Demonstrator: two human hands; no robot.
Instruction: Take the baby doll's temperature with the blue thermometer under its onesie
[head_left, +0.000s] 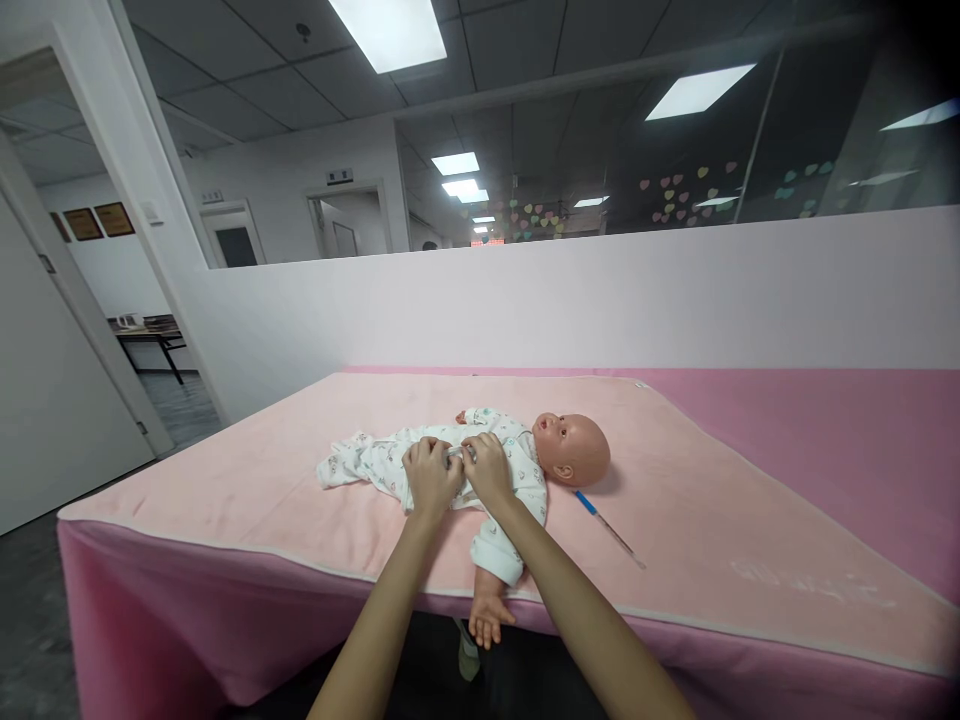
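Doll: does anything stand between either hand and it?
Nothing visible does. The left hand and right hand are both at the doll; a greyish thing between the two hands is too small to identify. The blue-handled tool lies to their right, out of the way.

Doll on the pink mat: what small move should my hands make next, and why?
Perhaps ease the left hand and right hand slightly apart: they are close together over the clothed doll and partly hide the small pale thing between them.
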